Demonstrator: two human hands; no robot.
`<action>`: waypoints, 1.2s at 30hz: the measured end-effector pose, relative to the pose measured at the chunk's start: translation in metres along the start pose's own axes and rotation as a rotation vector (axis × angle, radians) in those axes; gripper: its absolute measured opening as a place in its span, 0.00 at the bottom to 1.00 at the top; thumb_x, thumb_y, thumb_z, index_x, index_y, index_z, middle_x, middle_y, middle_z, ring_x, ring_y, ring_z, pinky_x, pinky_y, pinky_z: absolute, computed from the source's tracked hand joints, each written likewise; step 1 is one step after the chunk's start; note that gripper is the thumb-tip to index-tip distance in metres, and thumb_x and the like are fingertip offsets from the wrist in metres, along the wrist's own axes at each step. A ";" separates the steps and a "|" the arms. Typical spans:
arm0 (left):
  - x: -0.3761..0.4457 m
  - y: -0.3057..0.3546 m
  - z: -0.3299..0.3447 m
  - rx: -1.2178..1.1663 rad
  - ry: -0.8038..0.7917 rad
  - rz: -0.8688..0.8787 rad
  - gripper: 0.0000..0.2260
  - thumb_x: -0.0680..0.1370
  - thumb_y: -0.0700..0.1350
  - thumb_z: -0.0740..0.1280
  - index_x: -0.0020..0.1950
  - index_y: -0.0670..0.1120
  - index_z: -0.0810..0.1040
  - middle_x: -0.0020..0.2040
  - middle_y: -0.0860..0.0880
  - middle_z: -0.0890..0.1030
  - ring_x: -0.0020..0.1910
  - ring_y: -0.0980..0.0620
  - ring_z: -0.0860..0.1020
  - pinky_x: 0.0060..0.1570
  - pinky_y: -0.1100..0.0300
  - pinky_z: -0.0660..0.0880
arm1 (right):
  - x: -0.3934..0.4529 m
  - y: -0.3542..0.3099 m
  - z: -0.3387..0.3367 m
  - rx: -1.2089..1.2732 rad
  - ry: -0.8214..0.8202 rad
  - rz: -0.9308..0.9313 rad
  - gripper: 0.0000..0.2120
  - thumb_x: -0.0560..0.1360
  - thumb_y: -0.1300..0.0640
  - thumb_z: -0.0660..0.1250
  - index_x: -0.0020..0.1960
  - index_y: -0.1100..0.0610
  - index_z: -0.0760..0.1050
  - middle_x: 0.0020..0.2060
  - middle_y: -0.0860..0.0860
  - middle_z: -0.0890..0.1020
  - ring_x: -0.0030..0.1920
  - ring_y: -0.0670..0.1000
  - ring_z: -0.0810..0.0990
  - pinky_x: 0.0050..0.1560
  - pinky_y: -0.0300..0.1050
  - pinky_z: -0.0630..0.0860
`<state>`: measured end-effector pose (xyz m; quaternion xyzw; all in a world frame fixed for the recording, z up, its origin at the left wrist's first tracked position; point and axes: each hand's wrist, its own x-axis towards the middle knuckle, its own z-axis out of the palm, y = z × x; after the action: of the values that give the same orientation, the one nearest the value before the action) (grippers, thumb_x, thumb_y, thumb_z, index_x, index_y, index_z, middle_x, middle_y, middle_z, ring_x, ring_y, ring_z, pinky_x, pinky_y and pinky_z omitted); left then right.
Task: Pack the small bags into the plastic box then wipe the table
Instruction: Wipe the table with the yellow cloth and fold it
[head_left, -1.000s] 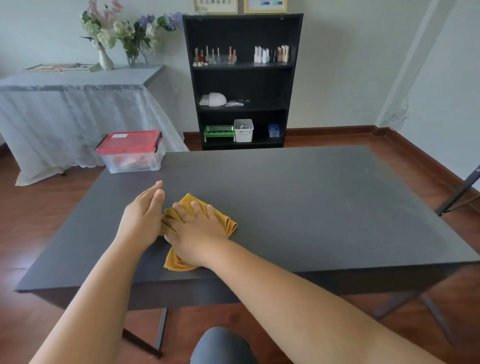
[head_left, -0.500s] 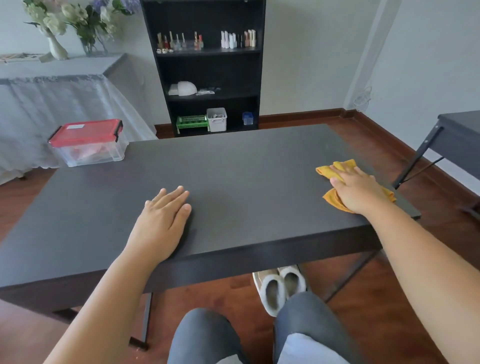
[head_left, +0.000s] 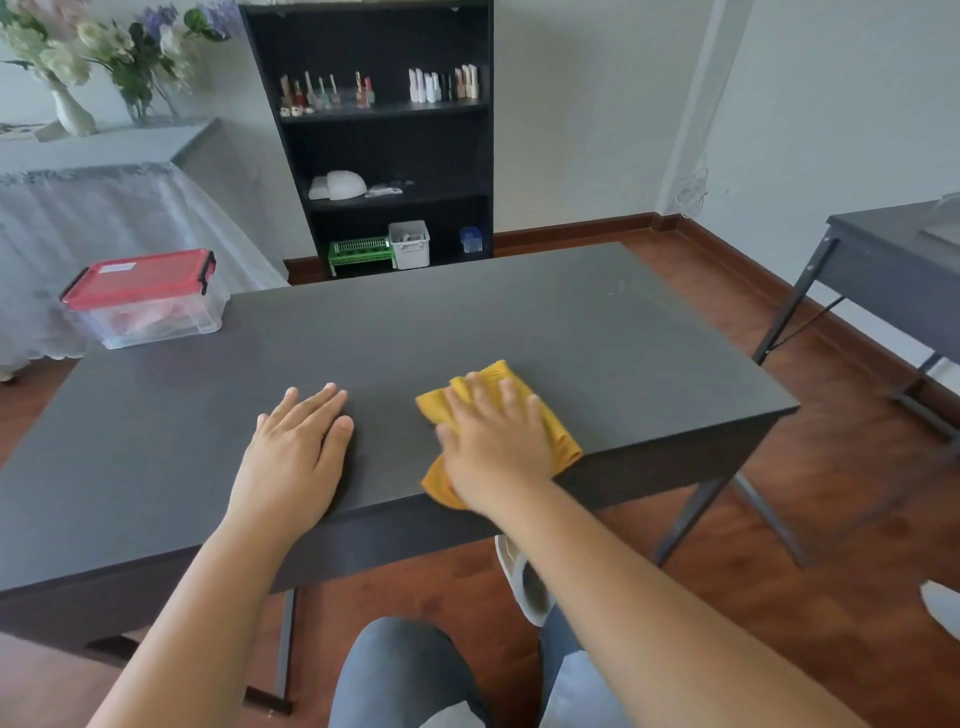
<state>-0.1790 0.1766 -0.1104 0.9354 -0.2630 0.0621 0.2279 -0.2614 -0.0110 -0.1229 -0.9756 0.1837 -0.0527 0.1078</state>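
A: Status on the packing step?

B: Looks done. The plastic box (head_left: 148, 299) is sitting at the far left corner of the tabletop (head_left: 545, 322), red lid on and both latches appearing down. Something pale and pinkish is showing through the clear wall, which I am reading as the small bags, though too blurred to count. No bag is lying loose anywhere on the surface

A: And the wiping?

B: Under way. The right hand (head_left: 493, 441) is pressing flat on the yellow cloth (head_left: 558, 434), fingers spread over it, palm down, holding it to the surface more than clutching it. The cloth is lying at the near edge, right of centre, with 1 corner hanging slightly over the front lip

A: Left hand?

B: The left hand (head_left: 298, 452) is resting open and flat on the bare surface just beside the cloth, gripping nothing, apart from the right hand. I am judging it as a brace

A: How much surface is remaining?

B: Hard to say. The finish is matte dark grey and wiped areas are not showing differently from unwiped ones. Faint pale specks are showing toward the far right corner, so that zone may be needing a pass. The strip around the box is also looking untouched by the cloth, in my judgement

A: So overall?

B: Step 1 of 2 apparently complete, step 2 in progress, end point not readable from here
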 end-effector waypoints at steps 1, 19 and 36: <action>0.001 0.002 0.000 -0.004 0.002 0.001 0.21 0.81 0.52 0.52 0.72 0.49 0.69 0.74 0.53 0.66 0.76 0.45 0.55 0.72 0.45 0.52 | -0.003 -0.015 0.004 0.010 -0.028 -0.065 0.26 0.80 0.42 0.46 0.76 0.46 0.55 0.78 0.47 0.52 0.76 0.59 0.48 0.72 0.61 0.43; 0.029 0.111 0.057 0.085 -0.252 0.185 0.26 0.81 0.59 0.49 0.77 0.51 0.57 0.78 0.54 0.54 0.77 0.48 0.51 0.73 0.48 0.48 | -0.007 0.261 -0.070 -0.072 0.022 0.316 0.23 0.82 0.48 0.46 0.77 0.46 0.55 0.77 0.47 0.56 0.76 0.54 0.54 0.71 0.57 0.54; 0.057 0.118 0.082 0.149 -0.185 0.122 0.26 0.80 0.57 0.47 0.77 0.52 0.56 0.78 0.55 0.53 0.77 0.50 0.49 0.72 0.51 0.48 | 0.165 0.177 -0.043 -0.005 -0.164 -0.095 0.24 0.81 0.43 0.44 0.77 0.39 0.50 0.78 0.43 0.49 0.77 0.53 0.46 0.73 0.61 0.44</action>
<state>-0.1926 0.0230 -0.1233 0.9337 -0.3341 0.0088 0.1282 -0.1765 -0.2412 -0.1115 -0.9846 0.1277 0.0228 0.1175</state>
